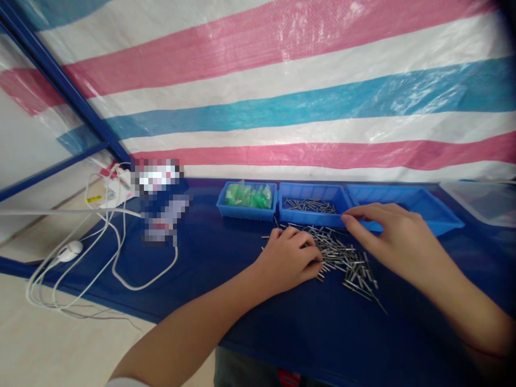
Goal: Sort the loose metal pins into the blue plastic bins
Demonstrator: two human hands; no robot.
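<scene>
A loose pile of thin metal pins [346,260] lies on the dark blue table [226,290]. My left hand [290,257] rests curled on the pile's left side, fingers closed over some pins. My right hand [387,234] hovers over the pile's right side, fingers stretched toward the front wall of the middle blue bin [312,207], which holds several pins. I cannot tell whether its fingertips pinch a pin. A left blue bin [246,201] holds green plastic parts. A right blue bin [407,207] looks empty.
White cables [121,258] and a power strip [115,191] lie at the table's left end beside a blurred-out object [161,199]. A clear plastic tray [484,201] sits at the far right. A striped tarp [282,97] hangs behind the table.
</scene>
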